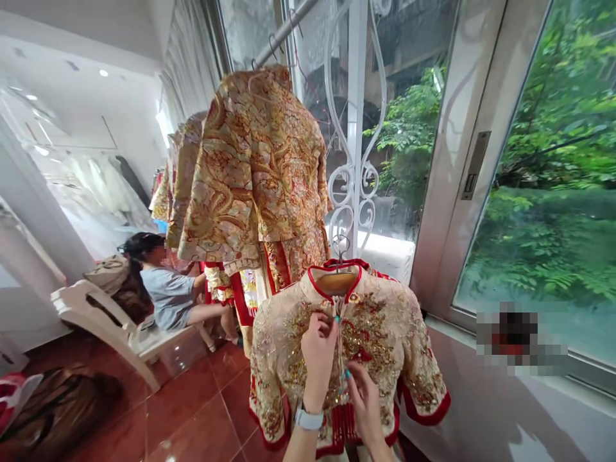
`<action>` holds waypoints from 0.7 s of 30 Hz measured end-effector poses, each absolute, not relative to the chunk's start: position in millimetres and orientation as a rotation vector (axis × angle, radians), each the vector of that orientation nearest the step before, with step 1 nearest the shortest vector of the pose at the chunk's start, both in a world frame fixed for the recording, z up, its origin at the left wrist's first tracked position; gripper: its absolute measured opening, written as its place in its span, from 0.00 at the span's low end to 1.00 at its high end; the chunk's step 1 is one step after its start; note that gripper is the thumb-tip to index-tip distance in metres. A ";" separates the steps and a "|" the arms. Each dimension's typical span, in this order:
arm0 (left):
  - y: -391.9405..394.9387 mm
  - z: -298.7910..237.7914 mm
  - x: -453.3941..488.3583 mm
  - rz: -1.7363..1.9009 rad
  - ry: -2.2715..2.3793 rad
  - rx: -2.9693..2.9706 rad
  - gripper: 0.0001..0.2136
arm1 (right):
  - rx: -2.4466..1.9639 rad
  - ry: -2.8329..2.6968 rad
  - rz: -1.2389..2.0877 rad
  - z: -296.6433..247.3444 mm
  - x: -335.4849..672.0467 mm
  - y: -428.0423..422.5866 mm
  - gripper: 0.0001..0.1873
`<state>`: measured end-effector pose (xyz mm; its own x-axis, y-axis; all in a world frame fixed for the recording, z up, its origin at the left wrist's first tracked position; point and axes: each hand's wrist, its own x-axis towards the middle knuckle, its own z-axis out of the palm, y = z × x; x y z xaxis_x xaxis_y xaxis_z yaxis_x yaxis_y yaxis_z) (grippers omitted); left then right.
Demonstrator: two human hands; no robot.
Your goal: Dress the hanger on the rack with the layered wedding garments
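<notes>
An embroidered cream jacket (385, 346) with red trim, sequins and beads hangs upright in front of me on a hanger (341, 247). My left hand (319, 343), a watch (308, 419) on its wrist, is closed at the front opening just below the collar, thumb and fingers pinching the edge. Lower on the same opening is my right hand (364, 396), its teal-nailed fingers closed against the jacket's edge. Exactly what lies between the fingertips is too small to make out. Red fringe (342, 420) shows between my wrists.
Gold embroidered garments (283, 167) hang from a metal rail (289, 29) behind the jacket. A window (539, 192) stands to the right. At left, a person (168, 289) sits on a white chair (108, 321); a brown bag (67, 410) lies on the red tile floor (192, 417).
</notes>
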<state>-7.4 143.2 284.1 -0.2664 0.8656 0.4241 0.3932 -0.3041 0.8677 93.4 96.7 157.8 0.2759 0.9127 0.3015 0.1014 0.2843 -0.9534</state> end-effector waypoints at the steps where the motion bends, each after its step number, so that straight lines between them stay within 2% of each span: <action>1: 143.2 282.5 -8.7 1.604 1.490 1.599 0.12 | -1.167 -1.135 0.720 172.8 94.4 104.3 0.21; 6: 139.8 275.4 -10.3 1.596 1.516 1.632 0.10 | -1.277 -1.358 0.526 247.4 96.5 140.6 0.17; 9: 145.6 278.7 -9.0 1.527 1.693 1.671 0.10 | -1.285 -1.414 0.451 261.4 92.0 151.3 0.15; 12: 153.2 283.1 -9.3 1.527 1.664 1.732 0.10 | -1.256 -1.449 0.596 261.8 92.7 154.7 0.15; 16: 151.5 285.5 -14.9 1.658 1.551 1.800 0.11 | -1.241 -1.549 0.858 230.5 103.5 136.6 0.15; 21: 120.1 289.8 -40.3 1.545 1.703 1.873 0.13 | -1.462 -1.497 1.074 134.4 110.4 57.1 0.20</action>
